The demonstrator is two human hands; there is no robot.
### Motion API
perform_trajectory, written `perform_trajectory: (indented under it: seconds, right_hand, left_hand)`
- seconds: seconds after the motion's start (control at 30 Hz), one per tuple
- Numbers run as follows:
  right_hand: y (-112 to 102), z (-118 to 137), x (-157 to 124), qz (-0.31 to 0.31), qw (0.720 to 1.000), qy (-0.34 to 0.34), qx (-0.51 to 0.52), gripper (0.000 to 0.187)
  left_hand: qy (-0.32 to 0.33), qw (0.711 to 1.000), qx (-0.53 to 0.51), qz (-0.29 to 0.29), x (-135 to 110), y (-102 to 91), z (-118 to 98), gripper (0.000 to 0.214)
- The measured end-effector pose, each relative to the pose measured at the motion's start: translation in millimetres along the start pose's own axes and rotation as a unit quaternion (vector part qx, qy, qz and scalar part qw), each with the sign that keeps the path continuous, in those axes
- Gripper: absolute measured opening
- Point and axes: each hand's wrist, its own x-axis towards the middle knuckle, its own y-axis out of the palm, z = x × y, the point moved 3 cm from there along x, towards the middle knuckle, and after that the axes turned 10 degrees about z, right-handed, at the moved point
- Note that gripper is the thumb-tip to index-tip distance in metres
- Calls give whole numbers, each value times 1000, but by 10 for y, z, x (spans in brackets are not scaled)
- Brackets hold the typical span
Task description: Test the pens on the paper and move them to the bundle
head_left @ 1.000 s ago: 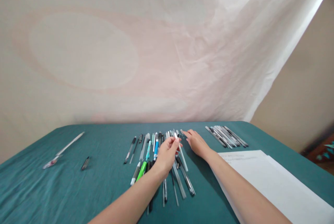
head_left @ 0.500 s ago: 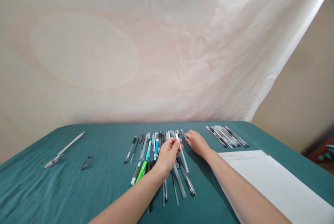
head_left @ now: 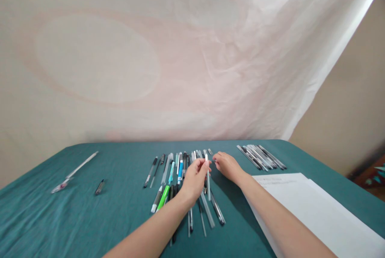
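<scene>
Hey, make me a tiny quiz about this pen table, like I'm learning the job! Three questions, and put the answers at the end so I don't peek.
1. Pick one: what does the left hand hold?
A) a blue pen
B) a whitish pen
C) a sheet of paper

2. True or false: the white paper lies toward the right side of the table.

3. Fill the gap: just left of the left forearm lies a thick pen coloured bright ____.

Key: 1. B; 2. True; 3. green
</scene>
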Motion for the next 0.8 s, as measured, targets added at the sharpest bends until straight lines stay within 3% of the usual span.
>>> perform_trajectory:
  seconds: [0.37,0.57,0.67,0.8]
  right_hand:
    - [-162,-26,-83,25,988,-41,144,12]
    - [-566,3,-167,25,949,-86,303,23]
    - [-797,27,-237,11,940,-94,328,26]
    - [-944,60,-302,16,931,-81,355,28]
  left_hand:
    - [-21,1000,-7,17,-32,55,-21,30]
    - [2,999,16,31,-38,77,-20,33]
    - [7,999,27,34,-46,88,-16,33]
    - [15,998,43,46,-56,100,-19,33]
